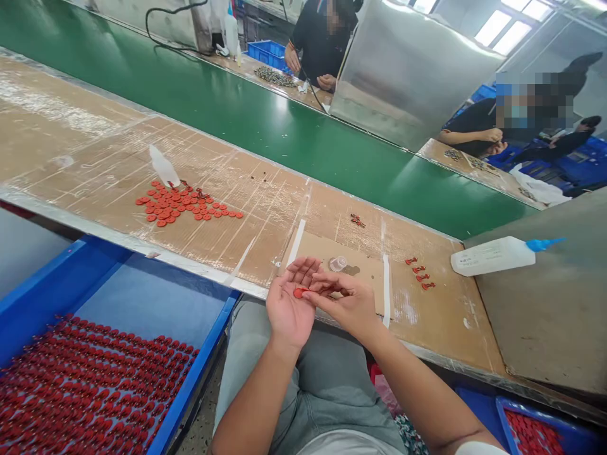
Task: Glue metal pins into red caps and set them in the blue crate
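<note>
My left hand (293,309) is turned palm up with its fingers stretched out, just over the front edge of the table. Above its palm is a small red disc (298,292), pinched between the thumb and fingers of my right hand (346,303). Whether the disc rests on the palm cannot be made out. Just beyond my hands a small clear cup (337,263) sits on a cardboard sheet (313,246) edged with white tape. To the right, several small red parts (420,273) lie in a row, and a few more dark red parts (357,220) lie farther back.
Loose red discs (175,203) spread on the table at left beside a white bottle (164,167). A blue-capped bottle (496,256) lies against a metal panel (559,303). A blue tray (165,284) holds rows of red parts. Beyond the green belt (265,120) people work.
</note>
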The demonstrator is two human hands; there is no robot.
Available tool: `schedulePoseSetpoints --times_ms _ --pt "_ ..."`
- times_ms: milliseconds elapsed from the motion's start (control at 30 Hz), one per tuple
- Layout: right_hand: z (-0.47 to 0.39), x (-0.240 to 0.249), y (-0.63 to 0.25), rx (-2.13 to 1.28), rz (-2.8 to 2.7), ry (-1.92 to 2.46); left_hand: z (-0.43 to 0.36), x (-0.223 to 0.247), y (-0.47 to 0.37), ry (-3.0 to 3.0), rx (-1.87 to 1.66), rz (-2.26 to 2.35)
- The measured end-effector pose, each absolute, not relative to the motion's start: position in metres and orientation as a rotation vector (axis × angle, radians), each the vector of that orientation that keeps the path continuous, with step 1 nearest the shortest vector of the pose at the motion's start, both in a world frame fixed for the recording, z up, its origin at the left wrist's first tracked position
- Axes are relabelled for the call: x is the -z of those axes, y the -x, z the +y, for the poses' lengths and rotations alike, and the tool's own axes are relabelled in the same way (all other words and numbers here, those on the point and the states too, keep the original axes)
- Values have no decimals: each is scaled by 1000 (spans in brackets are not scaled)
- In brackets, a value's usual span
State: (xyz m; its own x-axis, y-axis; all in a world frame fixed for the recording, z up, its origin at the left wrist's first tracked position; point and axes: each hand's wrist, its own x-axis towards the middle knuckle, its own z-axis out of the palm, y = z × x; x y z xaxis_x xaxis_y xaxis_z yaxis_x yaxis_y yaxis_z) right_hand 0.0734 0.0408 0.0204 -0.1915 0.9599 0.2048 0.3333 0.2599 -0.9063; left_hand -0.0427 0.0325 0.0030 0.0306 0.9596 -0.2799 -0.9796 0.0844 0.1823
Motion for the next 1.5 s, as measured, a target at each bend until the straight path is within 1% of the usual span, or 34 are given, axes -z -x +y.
schedulePoseSetpoints --times_ms 133,233,367,500,567,633,700,800,833,900,1000,1133,1300,1500 --pt "42 -25 -77 -1370 -1157 1230 31 -5 35 -39 -1426 402" --pt "46 -30 -86 -1605 -862 1177 30 -3 28 -142 -1399 432" --pt "53 -35 -95 -1720 -708 1154 32 4 19 -241 -1418 448" --pt "54 -34 -94 -1742 -701 1196 35 8 14 -246 -1437 423" --pt "55 -33 -93 -1679 -815 1235 37 8 14 -231 -1436 404" --pt "58 -33 -95 -1522 -1023 1276 39 9 17 -188 -1440 397" --pt "70 -31 -107 -1170 -1248 1346 42 10 20 -126 -1455 404" --pt "106 -24 -140 -441 -1498 1508 46 12 26 -55 -1467 423" --pt "122 -19 -153 -292 -1590 1574 46 13 28 -41 -1464 428" --pt "155 -8 -179 -141 -1743 1667 48 15 29 -20 -1457 437" --pt "197 11 -206 -47 -1891 1766 49 18 28 -8 -1447 449" --pt "226 24 -220 -53 -2013 1789 50 20 27 -9 -1453 464" --pt "232 24 -226 -101 -2251 1779 52 21 27 -10 -1458 488" --pt "228 18 -230 -139 -2314 1844 53 20 24 -47 -1452 527"
